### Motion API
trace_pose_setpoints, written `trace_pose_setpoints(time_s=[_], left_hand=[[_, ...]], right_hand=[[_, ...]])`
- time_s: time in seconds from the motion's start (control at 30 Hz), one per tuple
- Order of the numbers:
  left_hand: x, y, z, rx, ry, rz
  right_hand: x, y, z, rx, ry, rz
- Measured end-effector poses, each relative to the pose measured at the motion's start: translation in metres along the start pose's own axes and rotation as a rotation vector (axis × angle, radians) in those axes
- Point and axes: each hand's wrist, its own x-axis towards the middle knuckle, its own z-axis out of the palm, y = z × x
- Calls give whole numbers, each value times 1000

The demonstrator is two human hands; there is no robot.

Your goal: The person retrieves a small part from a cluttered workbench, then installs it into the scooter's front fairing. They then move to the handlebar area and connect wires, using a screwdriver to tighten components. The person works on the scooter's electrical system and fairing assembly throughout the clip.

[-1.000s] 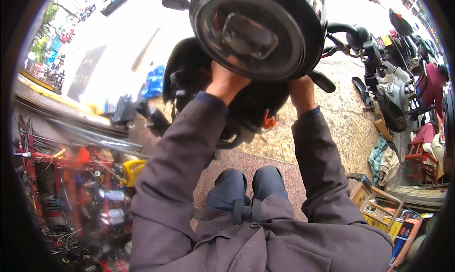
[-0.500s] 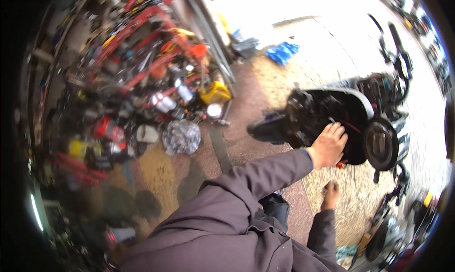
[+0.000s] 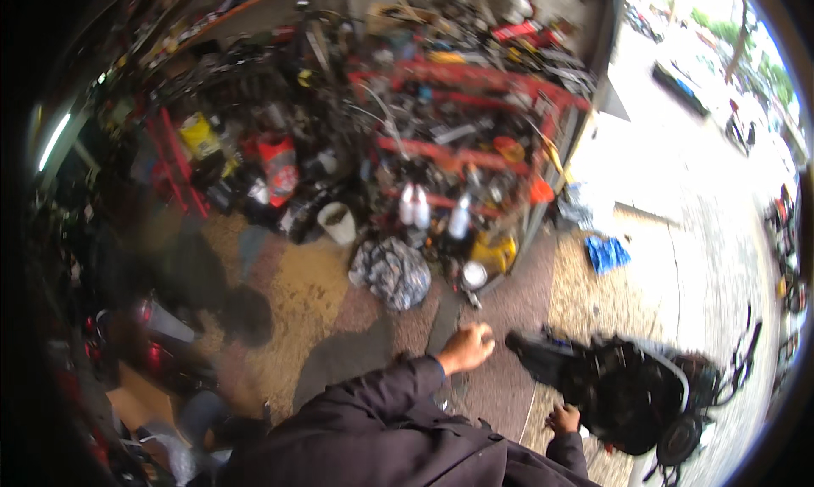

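My left hand (image 3: pixel 466 348) is over the floor, apart from the scooter, with its fingers curled in; whatever they hold, if anything, is hidden. Lower and to the right, my right hand (image 3: pixel 563 418) is beside the scooter's near side, fingers bent, and I cannot make out anything in them. The black scooter (image 3: pixel 623 394) stands at the right with its body opened up and dark parts exposed. Its wheel end (image 3: pixel 534 355) points toward my left hand, and a round black part (image 3: pixel 679 440) sits at its lower right.
Ahead, a red metal rack (image 3: pixel 458 152) is crammed with tools and bottles. In front of it are a crumpled plastic bag (image 3: pixel 392 272), a white bucket (image 3: pixel 337 222) and a yellow container (image 3: pixel 493 254). A blue bag (image 3: pixel 607 254) lies on the paving. A cardboard box (image 3: pixel 140 398) is at lower left.
My view has swung left toward the rack, so the scooter appears lower. My left hand has come off the scooter and moved left of it. My right hand stays low beside the scooter.
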Motion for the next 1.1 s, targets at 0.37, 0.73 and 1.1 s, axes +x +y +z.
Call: trace_pose_setpoints(time_s=[0.37, 0.73, 1.1], left_hand=[[-31, -180, -310, -82, 407, -204], [-164, -363, -486, -201, 823, -630], [-183, -550, -653, 131, 958, -711]], right_hand=[[75, -146, 388, -532, -444, -24], [117, -205, 796, -1206, -802, -164], [-8, -486, 1282, -547, -776, -1342]])
